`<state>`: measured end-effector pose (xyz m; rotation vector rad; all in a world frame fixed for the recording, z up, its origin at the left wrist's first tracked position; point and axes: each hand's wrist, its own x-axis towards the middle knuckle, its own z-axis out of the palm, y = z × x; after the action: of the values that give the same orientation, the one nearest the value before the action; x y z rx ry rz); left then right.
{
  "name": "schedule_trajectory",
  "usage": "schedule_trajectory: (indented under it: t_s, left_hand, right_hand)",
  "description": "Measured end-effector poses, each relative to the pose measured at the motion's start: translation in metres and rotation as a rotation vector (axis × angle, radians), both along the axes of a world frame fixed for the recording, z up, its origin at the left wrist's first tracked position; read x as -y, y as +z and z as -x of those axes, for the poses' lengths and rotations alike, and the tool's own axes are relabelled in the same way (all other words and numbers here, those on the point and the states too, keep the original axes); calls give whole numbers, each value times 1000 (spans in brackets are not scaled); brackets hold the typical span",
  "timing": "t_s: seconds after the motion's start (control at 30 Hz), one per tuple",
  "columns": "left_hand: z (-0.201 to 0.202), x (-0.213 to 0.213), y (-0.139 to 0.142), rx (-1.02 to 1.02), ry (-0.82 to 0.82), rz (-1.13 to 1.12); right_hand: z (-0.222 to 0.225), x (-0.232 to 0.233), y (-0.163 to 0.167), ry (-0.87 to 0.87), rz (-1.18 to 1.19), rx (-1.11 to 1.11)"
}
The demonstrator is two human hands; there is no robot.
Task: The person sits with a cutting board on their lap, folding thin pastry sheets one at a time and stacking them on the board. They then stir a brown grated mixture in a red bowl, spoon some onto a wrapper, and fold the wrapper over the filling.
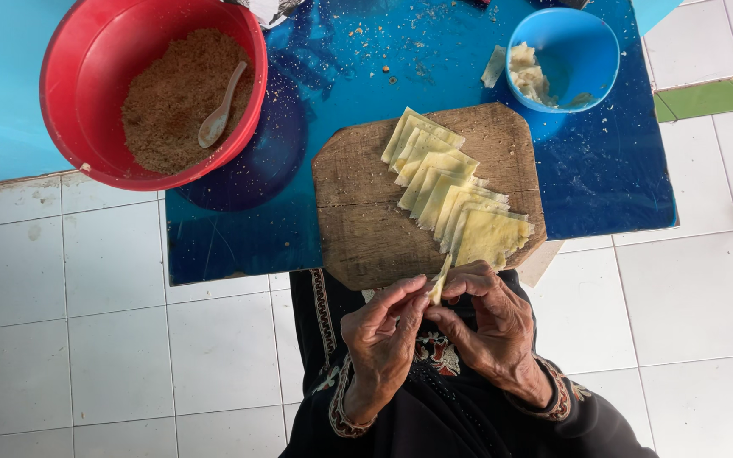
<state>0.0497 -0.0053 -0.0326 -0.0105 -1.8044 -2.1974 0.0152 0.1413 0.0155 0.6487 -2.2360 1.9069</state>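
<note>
Head view: left hand and right hand both pinched shut on one thin pale-yellow folded dough wrapper, held at 6 o'clock just off the worn wooden cutting board. Looked light, soft, tear-prone; best gripped by the edges with fingertips. Fanned square wrappers lay on the board; red plastic bowl of brown crumb filling at 10 o'clock.

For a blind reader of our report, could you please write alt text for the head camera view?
Seen from above, a person's left hand and right hand pinch one folded pale dough wrapper at the near edge of a wooden board bearing overlapping wrappers. Behind, on a blue table, stand a red bowl of brown filling with a spoon and a blue bowl.
</note>
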Motion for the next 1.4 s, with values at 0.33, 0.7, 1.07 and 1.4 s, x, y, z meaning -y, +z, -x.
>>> schedule_trajectory:
  t_s: [0.33, 0.7, 1.07, 1.4]
  left_hand:
    - [-1, -1, 12, 30, -153, -134]
    - [-8, 4, -3, 287, -162, -658]
    - [-8, 12, -7, 251, -64, -659]
    - [-15, 8, -24, 296, -101, -364]
  right_hand:
    - [-7, -7, -8, -102, -147, -41]
    - [-28, -44, -38, -18, 756, 549]
    - [28, -98, -9, -320, 27, -37]
    - [44, -77, 5, -47, -715, -564]
